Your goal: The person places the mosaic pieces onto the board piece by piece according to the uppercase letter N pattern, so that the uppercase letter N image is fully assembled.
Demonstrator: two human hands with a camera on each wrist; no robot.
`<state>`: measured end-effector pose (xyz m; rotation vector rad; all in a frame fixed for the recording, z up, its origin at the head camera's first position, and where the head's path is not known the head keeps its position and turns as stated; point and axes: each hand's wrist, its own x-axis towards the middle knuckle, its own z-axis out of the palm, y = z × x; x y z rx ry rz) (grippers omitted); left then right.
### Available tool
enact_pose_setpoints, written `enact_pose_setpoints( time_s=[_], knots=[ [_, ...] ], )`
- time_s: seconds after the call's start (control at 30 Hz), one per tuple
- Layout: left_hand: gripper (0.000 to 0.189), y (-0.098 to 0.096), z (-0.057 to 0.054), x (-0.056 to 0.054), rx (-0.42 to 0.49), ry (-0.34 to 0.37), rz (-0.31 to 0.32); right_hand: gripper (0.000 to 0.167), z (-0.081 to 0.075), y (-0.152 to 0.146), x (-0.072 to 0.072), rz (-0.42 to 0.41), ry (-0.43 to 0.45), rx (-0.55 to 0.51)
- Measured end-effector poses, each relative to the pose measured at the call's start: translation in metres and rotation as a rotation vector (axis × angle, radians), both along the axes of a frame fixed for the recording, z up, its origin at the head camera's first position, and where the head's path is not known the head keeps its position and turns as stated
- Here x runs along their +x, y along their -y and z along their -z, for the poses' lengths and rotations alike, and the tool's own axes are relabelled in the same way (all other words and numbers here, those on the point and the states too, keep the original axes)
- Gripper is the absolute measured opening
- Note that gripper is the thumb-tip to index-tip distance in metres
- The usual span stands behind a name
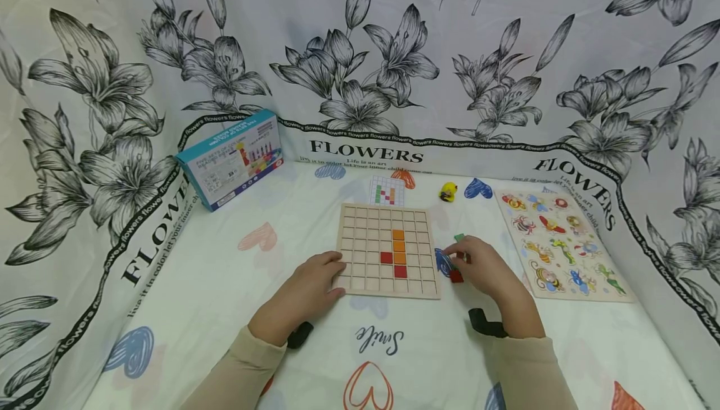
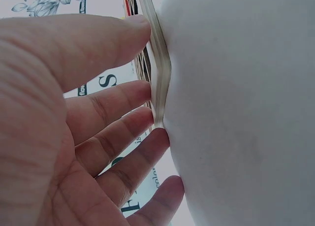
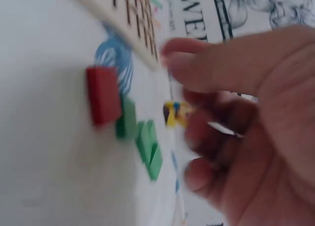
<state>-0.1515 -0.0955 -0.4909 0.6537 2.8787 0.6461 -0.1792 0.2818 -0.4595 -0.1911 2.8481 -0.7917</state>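
Observation:
A wooden grid board (image 1: 360,279) lies flat, bearing a column of three orange tiles (image 1: 399,245), a red tile (image 1: 386,257) beside its lower end and another red tile (image 1: 400,271) under it. Along the board's left edge, my left hand (image 1: 309,285) rests its fingertips and thumb, fingers fairly straight. To the right of the board, my right hand (image 1: 480,266) hovers over loose tiles with its fingers loosely bent and nothing visible between them. A loose red tile (image 3: 104,95) and several green tiles (image 3: 150,147) lie on the cloth below it, partly hidden in the head view.
Behind the board lies a printed pattern card (image 1: 388,191). A small yellow toy figure (image 1: 448,192) stands at the back right. An insect puzzle board (image 1: 562,247) is at the right, and a blue-topped box (image 1: 233,160) stands at the back left against the flowered cloth.

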Motion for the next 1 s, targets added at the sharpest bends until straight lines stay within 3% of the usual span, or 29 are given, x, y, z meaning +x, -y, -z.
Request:
enact_pose_setpoints(
  time_s=[0.13, 0.27, 0.6, 0.83, 1.0],
  knots=[
    [0.053, 0.0, -0.002, 0.0, 0.007, -0.002, 0.0, 0.029, 0.01, -0.012, 0.013, -0.043, 0.069, 0.026],
    [0.053, 0.0, -0.003, 0.0, 0.014, 0.006, -0.002, 0.029, 0.016, -0.014, 0.02, -0.041, 0.062, 0.039],
    [0.053, 0.0, -0.002, 0.0, 0.014, 0.02, -0.006, 0.022, 0.019, -0.013, 0.022, 0.037, 0.061, 0.012],
    [0.054, -0.001, -0.002, 0.0, 0.017, 0.021, -0.005, 0.016, 0.02, -0.015, 0.024, 0.046, 0.075, 0.0],
    [0.053, 0.0, -0.001, 0.0, 0.022, 0.013, -0.005, 0.01, 0.012, -0.009, 0.023, 0.071, -0.011, -0.079]
  ],
)
